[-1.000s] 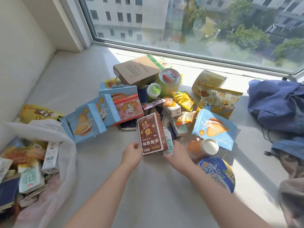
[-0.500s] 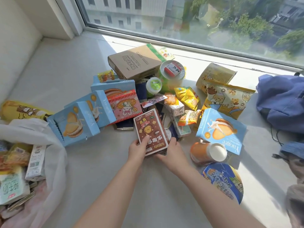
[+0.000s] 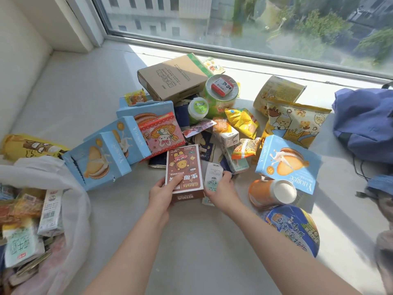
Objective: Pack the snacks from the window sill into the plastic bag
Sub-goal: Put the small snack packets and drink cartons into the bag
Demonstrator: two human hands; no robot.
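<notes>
- Both forearms reach forward from the near edge over the window sill (image 3: 191, 241).
- The left hand (image 3: 161, 192) grips the near left corner of the brown snack box (image 3: 184, 171), with its thumb on the printed face.
- The right hand (image 3: 221, 188) curls its fingers round a small white packet (image 3: 213, 177) just beside the box's right edge.
- The plastic bag (image 3: 70, 188) lies open at the left, part filled.
- The rest of the snacks lie heaped beyond the hands, among them blue biscuit boxes (image 3: 100, 160).
</notes>
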